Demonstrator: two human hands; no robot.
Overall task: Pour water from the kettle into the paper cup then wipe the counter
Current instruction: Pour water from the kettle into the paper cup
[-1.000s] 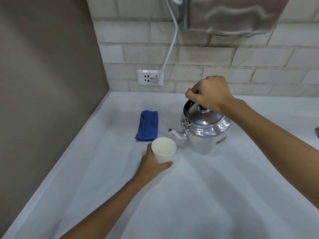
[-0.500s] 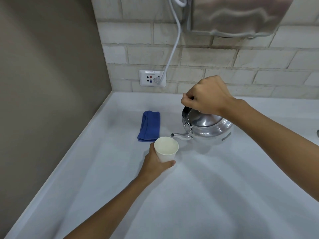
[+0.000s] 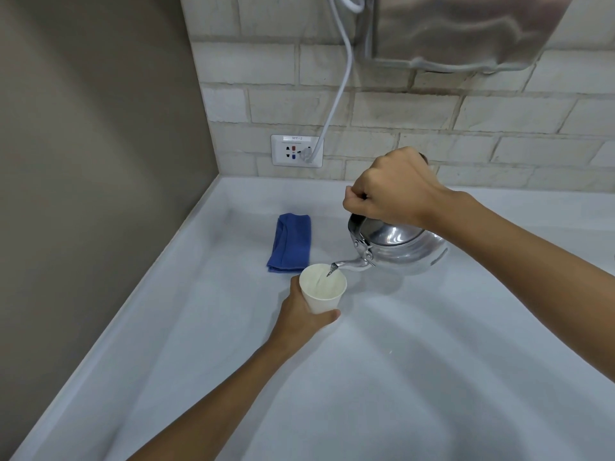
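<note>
A shiny metal kettle (image 3: pixel 399 247) hangs tilted above the white counter (image 3: pixel 416 377), my right hand (image 3: pixel 394 189) closed around its top handle. Its spout reaches over the rim of a white paper cup (image 3: pixel 321 289), and a thin stream of water runs from the spout into the cup. My left hand (image 3: pixel 299 314) grips the cup from the left and below, holding it upright on the counter. A folded blue cloth (image 3: pixel 291 242) lies flat just behind the cup, to the kettle's left.
A brown side wall (image 3: pixel 93 161) closes the counter on the left. The brick back wall carries a socket (image 3: pixel 296 150) with a white cable plugged in. A steel appliance (image 3: pixel 466 31) hangs on the wall above the kettle.
My right hand has lifted the kettle off the counter, tipped it to the left and brought the spout over the cup; water now flows. My left hand stays on the cup.
</note>
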